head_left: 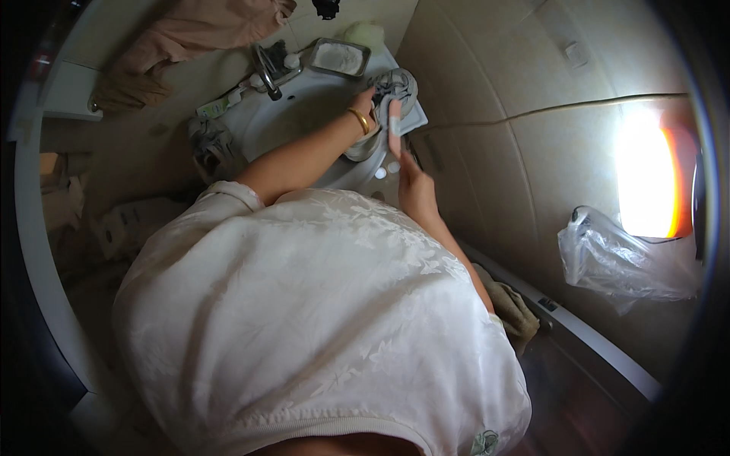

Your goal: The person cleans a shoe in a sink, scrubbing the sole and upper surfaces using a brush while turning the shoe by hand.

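- The left hand (366, 108) is at the right side of the sink (293, 118). It holds on to a grey and white shoe (403, 82). A gold bangle (359, 120) is on that wrist.
- The shoe is at the sink's right back corner, by the wall.
- The right hand (417, 188) is just in front of the sink's right corner. Its fingers are curled tight around the low end of a long pink tool (395, 129).
- The top of the pink tool is up at the shoe. I can't tell if they touch.
- A metal tray (340, 58) with white stuff in it sits on the sink's back edge.
- The tap (272, 87) is at the back of the sink, left of the tray.
- A pink cloth (205, 34) hangs behind the sink, to the left.
- A see-through bag (620, 262) hangs far to the right of the sink.
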`<state>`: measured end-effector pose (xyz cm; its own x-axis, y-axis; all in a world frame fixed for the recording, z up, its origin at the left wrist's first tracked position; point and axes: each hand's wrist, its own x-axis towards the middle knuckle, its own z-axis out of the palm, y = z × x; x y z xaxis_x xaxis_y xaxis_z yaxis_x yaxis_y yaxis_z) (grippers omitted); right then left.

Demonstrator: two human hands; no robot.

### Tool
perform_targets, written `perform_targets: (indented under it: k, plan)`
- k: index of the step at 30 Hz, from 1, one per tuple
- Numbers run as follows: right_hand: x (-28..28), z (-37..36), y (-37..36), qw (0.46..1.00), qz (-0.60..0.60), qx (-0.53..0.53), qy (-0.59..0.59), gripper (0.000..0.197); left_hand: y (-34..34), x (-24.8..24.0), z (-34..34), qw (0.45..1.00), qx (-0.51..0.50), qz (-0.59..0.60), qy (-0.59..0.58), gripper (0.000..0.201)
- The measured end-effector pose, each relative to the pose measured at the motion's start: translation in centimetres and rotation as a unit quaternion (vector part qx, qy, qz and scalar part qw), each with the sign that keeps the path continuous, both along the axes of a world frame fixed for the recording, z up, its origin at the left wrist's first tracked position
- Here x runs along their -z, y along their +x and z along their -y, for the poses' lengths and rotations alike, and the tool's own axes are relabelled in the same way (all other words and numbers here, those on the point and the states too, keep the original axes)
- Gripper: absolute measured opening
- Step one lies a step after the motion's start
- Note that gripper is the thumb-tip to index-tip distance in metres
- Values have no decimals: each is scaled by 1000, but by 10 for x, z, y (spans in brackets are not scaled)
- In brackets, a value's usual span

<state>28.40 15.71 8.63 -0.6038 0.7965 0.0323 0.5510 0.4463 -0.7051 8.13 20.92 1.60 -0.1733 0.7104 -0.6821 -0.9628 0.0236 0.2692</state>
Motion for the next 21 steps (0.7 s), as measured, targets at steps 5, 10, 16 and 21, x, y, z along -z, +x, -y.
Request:
perform_targets:
  k: [5,10,16,21]
  plan:
    - [-6,-46,-29,974,213,76,-27,28,12,-8,-14,1000,-13,6,-15,36]
    - [2,10,1,999,24,19,-35,31,4,0,-9,1000,-14,-1,1,37]
    - [9,-52,-27,992,62,107,-32,27,13,-9,-15,1000,-5,17,0,38]
    - [13,-17,2,998,-22,20,-60,29,10,-16,-5,1000,10,7,10,43]
